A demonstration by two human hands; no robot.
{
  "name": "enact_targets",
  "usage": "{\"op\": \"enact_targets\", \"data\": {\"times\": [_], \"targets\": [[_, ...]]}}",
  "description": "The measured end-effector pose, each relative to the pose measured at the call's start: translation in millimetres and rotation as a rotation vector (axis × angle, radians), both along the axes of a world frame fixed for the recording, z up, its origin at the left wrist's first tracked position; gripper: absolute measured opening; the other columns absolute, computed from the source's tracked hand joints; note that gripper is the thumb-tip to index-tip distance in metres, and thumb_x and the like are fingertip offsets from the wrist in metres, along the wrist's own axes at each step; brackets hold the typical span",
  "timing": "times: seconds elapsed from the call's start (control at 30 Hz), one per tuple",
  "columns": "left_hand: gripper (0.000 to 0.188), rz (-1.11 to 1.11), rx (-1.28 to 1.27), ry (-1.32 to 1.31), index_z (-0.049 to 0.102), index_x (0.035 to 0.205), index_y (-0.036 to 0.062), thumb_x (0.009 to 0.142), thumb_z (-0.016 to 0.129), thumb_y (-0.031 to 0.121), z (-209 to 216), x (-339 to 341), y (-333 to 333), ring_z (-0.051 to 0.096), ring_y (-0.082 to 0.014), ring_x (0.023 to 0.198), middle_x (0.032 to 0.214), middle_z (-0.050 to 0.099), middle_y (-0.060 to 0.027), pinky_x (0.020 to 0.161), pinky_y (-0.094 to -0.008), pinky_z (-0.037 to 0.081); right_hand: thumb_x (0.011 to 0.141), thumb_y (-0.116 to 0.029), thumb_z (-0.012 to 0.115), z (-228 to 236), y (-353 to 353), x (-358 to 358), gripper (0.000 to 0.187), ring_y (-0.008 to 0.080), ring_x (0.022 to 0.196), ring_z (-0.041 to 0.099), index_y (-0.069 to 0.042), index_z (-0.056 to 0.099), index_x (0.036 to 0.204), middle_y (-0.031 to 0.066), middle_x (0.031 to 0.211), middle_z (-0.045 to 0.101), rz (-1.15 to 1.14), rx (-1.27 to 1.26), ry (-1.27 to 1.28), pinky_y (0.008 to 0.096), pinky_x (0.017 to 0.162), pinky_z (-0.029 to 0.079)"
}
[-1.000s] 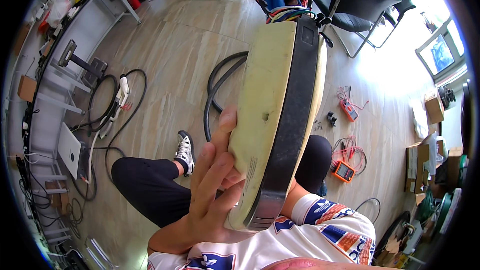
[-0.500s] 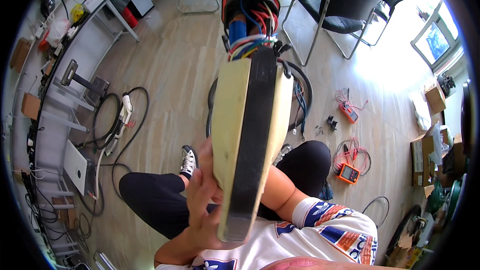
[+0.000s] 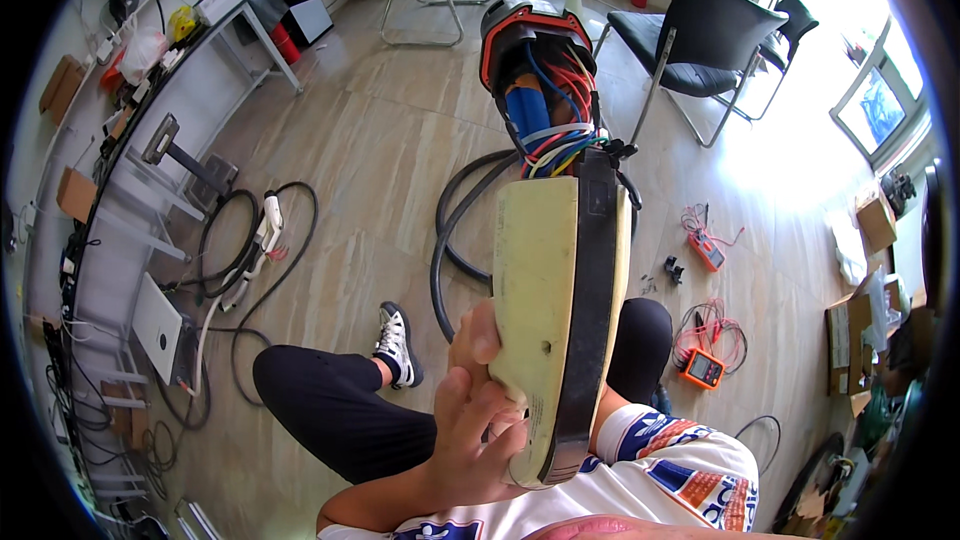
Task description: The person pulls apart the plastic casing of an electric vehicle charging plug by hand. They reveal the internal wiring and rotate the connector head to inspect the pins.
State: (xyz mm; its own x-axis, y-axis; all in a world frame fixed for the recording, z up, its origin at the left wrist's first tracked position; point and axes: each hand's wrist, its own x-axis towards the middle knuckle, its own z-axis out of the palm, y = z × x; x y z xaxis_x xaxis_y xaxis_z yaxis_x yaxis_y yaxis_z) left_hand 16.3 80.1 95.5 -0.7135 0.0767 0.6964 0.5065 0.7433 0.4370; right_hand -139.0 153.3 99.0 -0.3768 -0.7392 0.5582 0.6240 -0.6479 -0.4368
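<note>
A large charging gun (image 3: 535,290) with a cream shell and a black band down its side stands upright before me. Its black-and-red head (image 3: 537,25) is at the far end, apart from the shell. Between them, a bundle of coloured wires (image 3: 572,140) and a blue cylinder (image 3: 527,108) lie exposed. My left hand (image 3: 475,430) grips the near left side of the shell with bent fingers. Only a bit of my right arm shows at the shell's right edge; the shell hides that hand.
A thick black cable (image 3: 440,270) loops on the floor behind the gun. Two orange meters (image 3: 704,370) (image 3: 706,252) with leads lie to the right, near a small black part (image 3: 674,270). On the left are a white plug (image 3: 268,225) with cable and a long desk. Chairs (image 3: 715,40) stand beyond.
The charging gun has shifted right and tilted, and more of its wires show. My left hand has moved right with it. The right forearm, plainer before, is now mostly hidden.
</note>
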Motion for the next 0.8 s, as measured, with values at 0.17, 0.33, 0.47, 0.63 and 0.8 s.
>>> {"op": "enact_targets", "data": {"times": [0.17,0.33,0.47,0.63,0.8], "targets": [[0.054,0.026,-0.002,-0.117,0.065,0.108,0.0036,0.072,0.084,0.038,13,-1,-6,0.031,-0.0515,0.137,0.14,0.041,-0.0258,0.105,-0.0582,0.031,0.097,-0.036,0.064,-7,-19,7,0.039,0.0241,0.075,0.057,0.002,0.058,0.103,0.0142,0.079,0.058,-0.136,-0.109,-0.028,0.0326,0.068,0.048],[0.055,0.074,-0.011,-0.065,0.066,0.108,-0.0014,0.074,0.083,0.038,21,-5,-13,0.032,-0.0516,0.138,0.14,0.043,-0.0255,0.111,-0.0526,0.033,0.092,-0.035,0.068,-12,-37,-2,0.044,0.0252,0.083,0.056,0.003,0.055,0.111,0.0168,0.089,0.057,-0.165,-0.232,-0.012,0.0339,0.072,0.048],[0.061,0.069,0.055,-0.087,0.057,0.121,-0.0051,0.078,0.083,0.029,23,-4,-18,0.034,-0.0541,0.139,0.142,0.04,-0.0315,0.113,-0.0535,0.034,0.084,-0.032,0.075,-32,-50,-12,0.055,0.026,0.094,0.054,0.004,0.051,0.119,0.0185,0.102,0.055,-0.019,-0.36,0.051,0.035,0.078,0.047],[0.057,0.076,0.075,-0.103,0.055,0.119,-0.0051,0.079,0.082,0.025,22,-7,-25,0.035,-0.0562,0.138,0.142,0.041,-0.0338,0.113,-0.0566,0.034,0.075,-0.029,0.084,-50,-67,-21,0.073,0.0269,0.108,0.051,0.004,0.047,0.128,0.0205,0.118,0.053,0.087,-0.487,0.137,0.0364,0.086,0.046],[0.054,0.063,0.06,-0.049,0.052,0.119,-0.0046,0.082,0.075,0.027,18,-9,-31,0.038,-0.0559,0.136,0.141,0.042,-0.0354,0.114,-0.0583,0.033,0.071,-0.023,0.089,-37,-68,-26,0.092,0.0362,0.127,0.054,0.009,0.041,0.143,0.0245,0.142,0.049,0.15,-0.656,0.157,0.0439,0.102,0.047]]}}
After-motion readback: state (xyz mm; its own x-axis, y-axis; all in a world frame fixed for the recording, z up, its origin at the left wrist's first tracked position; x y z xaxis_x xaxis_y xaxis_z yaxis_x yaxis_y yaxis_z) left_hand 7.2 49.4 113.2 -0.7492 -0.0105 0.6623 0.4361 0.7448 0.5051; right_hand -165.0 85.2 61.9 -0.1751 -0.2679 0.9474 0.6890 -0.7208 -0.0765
